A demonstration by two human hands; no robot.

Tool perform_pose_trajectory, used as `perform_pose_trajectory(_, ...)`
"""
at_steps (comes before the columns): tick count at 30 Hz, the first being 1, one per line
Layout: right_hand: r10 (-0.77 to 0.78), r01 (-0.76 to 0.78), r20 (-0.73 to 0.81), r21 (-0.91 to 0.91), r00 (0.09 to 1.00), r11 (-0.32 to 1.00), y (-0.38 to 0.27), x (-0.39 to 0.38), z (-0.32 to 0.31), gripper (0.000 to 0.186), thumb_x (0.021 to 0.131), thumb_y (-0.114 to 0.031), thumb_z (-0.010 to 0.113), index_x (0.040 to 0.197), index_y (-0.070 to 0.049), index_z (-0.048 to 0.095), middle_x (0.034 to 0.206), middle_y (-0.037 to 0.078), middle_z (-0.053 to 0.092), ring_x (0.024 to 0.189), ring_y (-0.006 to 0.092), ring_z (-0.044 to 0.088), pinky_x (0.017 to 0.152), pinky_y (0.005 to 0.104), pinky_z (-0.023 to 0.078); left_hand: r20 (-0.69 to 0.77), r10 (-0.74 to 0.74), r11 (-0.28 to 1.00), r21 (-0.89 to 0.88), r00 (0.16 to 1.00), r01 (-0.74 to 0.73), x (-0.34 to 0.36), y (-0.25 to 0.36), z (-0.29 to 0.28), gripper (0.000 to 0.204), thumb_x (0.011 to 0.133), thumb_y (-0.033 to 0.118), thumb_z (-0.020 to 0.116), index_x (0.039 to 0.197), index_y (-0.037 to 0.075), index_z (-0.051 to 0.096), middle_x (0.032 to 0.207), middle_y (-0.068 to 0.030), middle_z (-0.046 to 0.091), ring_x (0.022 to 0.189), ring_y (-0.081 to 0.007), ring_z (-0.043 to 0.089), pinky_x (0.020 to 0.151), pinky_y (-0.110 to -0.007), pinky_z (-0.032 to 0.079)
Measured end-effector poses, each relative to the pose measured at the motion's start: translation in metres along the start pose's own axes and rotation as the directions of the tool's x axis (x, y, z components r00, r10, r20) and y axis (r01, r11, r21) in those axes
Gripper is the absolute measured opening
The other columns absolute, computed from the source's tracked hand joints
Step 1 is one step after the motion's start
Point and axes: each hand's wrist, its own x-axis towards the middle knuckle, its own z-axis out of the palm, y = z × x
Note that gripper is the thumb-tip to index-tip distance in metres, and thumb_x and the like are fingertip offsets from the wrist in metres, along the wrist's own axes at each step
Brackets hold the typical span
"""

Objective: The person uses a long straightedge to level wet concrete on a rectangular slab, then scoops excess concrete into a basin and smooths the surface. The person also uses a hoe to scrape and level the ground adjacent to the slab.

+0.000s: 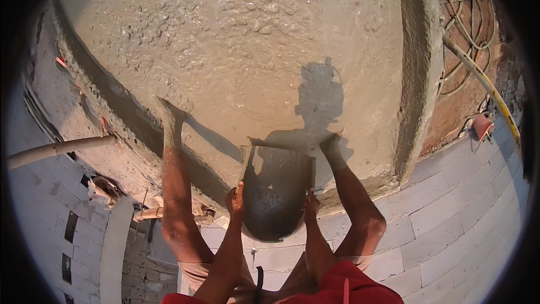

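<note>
Both my hands hold a dark grey, scoop-shaped pan (274, 197), with its straight lip toward the far side and its rounded end toward me. My left hand (235, 200) is closed on its left edge, and my right hand (311, 204) grips the right edge. Some speckled wet residue shows inside the pan; how much it holds I cannot tell. Its far lip is at or just above a wet, grey-brown cement-like mix (242, 39), lumpy farther off and smoother nearby. My bare feet, coated in the mix, stand on either side of the pan.
Raised walls border the mix on the left (107, 98) and right (423, 73). Tangled cables (478, 34), a yellow hose (489, 87) and a reddish object (482, 127) lie at right. A pole (62, 151) juts in from the left. Pale blockwork (444, 205) lies below.
</note>
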Motion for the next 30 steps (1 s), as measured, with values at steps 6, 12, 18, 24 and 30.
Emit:
perform_pose_trajectory(6,0.114,-0.161,0.142,0.385,0.983,0.909,0.018,0.081,0.015,0.043,0.094,-0.058,0.056,0.083,-0.017,0.054,0.061,-0.005,0.038,0.047,0.0108,0.038,0.041,0.0283,0.032,0.041,-0.146,0.987,0.081,0.988,0.142,0.038,-0.058,0.039,0.064,0.097,0.056,0.054,0.066,0.0,0.052,0.057,-0.0039,0.043,0.059,-0.0162,0.04,0.056,-0.038,0.035)
perform_pose_trajectory(12,-0.328,0.249,0.161,0.378,0.931,0.892,-0.224,0.042,0.037,0.04,0.099,-0.051,0.051,0.08,-0.016,0.053,0.059,-0.006,0.039,0.046,0.0068,0.035,0.041,0.0246,0.027,0.12,-0.113,0.874,-0.459,0.986,0.156,0.158,0.093,0.042,0.056,0.088,0.063,0.064,0.069,0.01,0.056,0.058,0.004,0.045,0.048,-0.0062,0.037,0.044,-0.025,0.028)
perform_pose_trajectory(18,-0.537,0.528,0.083,0.113,0.839,0.842,-0.346,-0.14,0.03,0.046,0.099,-0.051,0.05,0.084,-0.009,0.06,0.063,-0.002,0.047,0.054,0.0101,0.042,0.052,0.0263,0.035,0.278,-0.126,0.741,-0.612,0.952,0.277,0.125,0.198,-0.04,0.05,0.092,0.058,0.061,0.077,0.011,0.057,0.06,0.0051,0.042,0.046,-0.0068,0.035,0.042,-0.023,0.029)
perform_pose_trajectory(24,-0.772,0.791,0.188,-0.235,0.607,0.565,-0.4,-0.263,0.056,0.059,0.097,-0.052,0.049,0.109,0.004,0.065,0.102,0.024,0.067,0.101,0.0374,0.063,0.09,0.0445,0.046,0.122,-0.042,0.69,-0.714,0.992,0.117,0.11,0.237,-0.137,0.049,0.093,0.059,0.057,0.086,0.011,0.058,0.06,0.0052,0.039,0.047,-0.0078,0.035,0.045,-0.023,0.031)
perform_pose_trajectory(30,-0.721,0.741,0.292,0.059,0.628,0.669,-0.386,-0.257,0.054,0.054,0.098,-0.052,0.051,0.091,0.0,0.064,0.075,0.011,0.061,0.073,0.0239,0.06,0.07,0.0383,0.046,0.037,-0.006,0.723,-0.69,0.999,0.03,0.095,0.236,-0.197,0.045,0.096,0.057,0.054,0.098,0.012,0.058,0.064,0.0046,0.043,0.048,-0.0079,0.036,0.045,-0.023,0.031)
